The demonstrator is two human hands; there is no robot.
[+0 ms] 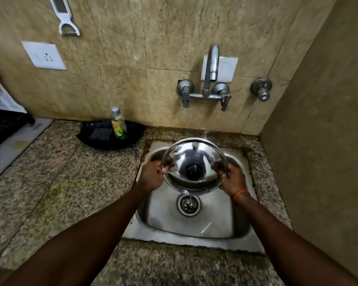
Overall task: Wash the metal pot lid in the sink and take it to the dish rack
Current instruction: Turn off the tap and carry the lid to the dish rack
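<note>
pot lid [194, 159] tilted over sink [215, 215] | left hand [151, 174], right hand [232, 178] grip rim

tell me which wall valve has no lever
The far-right valve, set apart from the tap: it ends in a round knob. The left valve and middle valve carry levers.

One lid [194, 159], one sink [215, 219], one bottle [118, 125], one peeler [65, 16]

The pot lid [194, 159] hangs over the sink [215, 215], tap [212, 65] behind, soap bottle [118, 125] left on the counter [60, 182].
</note>
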